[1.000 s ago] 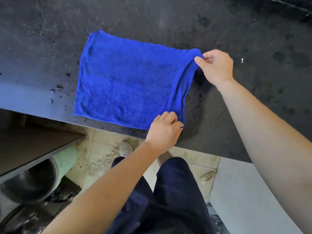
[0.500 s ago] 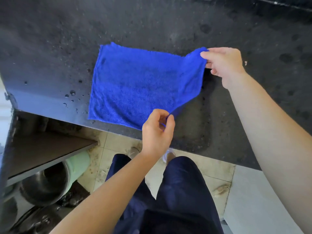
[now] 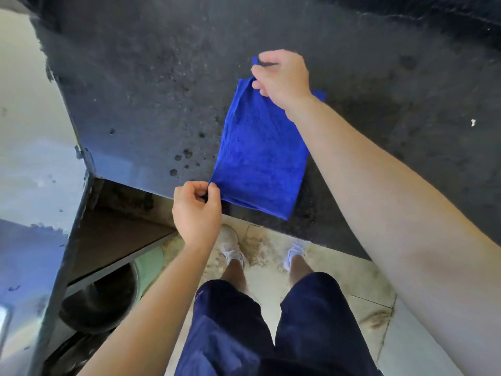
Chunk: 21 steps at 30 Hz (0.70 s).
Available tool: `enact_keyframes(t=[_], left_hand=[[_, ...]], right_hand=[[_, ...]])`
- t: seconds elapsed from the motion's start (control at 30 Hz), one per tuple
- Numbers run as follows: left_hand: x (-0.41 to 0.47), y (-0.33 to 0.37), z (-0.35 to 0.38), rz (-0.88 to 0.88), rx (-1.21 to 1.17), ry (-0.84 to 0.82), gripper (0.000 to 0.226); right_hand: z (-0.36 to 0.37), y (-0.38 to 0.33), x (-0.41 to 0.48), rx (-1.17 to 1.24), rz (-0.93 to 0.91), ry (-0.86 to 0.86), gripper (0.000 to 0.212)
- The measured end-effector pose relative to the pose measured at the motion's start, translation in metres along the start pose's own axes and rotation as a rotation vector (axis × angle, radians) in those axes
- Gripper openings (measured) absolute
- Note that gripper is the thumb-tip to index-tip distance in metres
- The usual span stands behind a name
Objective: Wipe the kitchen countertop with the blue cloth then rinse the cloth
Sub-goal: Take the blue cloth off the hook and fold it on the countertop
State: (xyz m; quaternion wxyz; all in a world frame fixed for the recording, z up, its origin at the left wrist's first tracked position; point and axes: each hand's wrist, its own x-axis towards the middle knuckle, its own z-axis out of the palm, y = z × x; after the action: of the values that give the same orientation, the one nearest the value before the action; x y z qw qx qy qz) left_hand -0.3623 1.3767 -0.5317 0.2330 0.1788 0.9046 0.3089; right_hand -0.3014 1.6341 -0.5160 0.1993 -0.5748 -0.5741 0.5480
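The blue cloth (image 3: 260,156) lies folded in half on the dark speckled countertop (image 3: 151,77), close to its front edge. My left hand (image 3: 196,210) pinches the cloth's near left corner at the counter's edge. My right hand (image 3: 282,77) grips the cloth's far edge, and a little blue shows past its knuckles. Part of the cloth is hidden under my right wrist.
Water drops (image 3: 184,158) dot the countertop left of the cloth. A shelf (image 3: 116,240) with a round metal pot (image 3: 103,299) and a green bucket (image 3: 150,270) sits below left. My legs and white shoes stand on stained floor tiles (image 3: 271,256). A pale surface (image 3: 29,131) lies far left.
Both hands carried the cloth's right side over to the left, folding the spread cloth in half. My view has shifted so the counter's left end now shows.
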Motion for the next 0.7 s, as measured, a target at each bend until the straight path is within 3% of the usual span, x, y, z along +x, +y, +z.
enact_keyframes(t=[0.07, 0.23, 0.37, 0.5, 0.6, 0.7], left_hand=[[0.008, -0.008, -0.003, -0.004, 0.044, -0.02, 0.01], [0.016, -0.006, -0.007, 0.047, 0.164, -0.128, 0.038], [0.022, 0.0, -0.008, 0.148, 0.305, -0.252, 0.024], [0.028, 0.005, -0.014, 0.144, 0.295, -0.333, 0.017], [0.028, 0.01, -0.023, 0.179, 0.288, -0.39, 0.019], [0.029, 0.016, -0.034, 0.143, 0.154, -0.44, 0.017]], right_hand=[[0.008, 0.005, -0.006, -0.118, 0.025, 0.0, 0.041], [-0.013, 0.041, -0.068, -0.255, 0.051, 0.158, 0.028], [-0.024, 0.081, -0.135, -0.317, 0.147, 0.334, 0.034], [-0.011, 0.11, -0.189, -0.481, 0.381, 0.177, 0.056], [0.003, 0.119, -0.205, -0.474, 0.404, 0.118, 0.042], [0.009, 0.11, -0.213, -0.276, 0.432, 0.153, 0.032]])
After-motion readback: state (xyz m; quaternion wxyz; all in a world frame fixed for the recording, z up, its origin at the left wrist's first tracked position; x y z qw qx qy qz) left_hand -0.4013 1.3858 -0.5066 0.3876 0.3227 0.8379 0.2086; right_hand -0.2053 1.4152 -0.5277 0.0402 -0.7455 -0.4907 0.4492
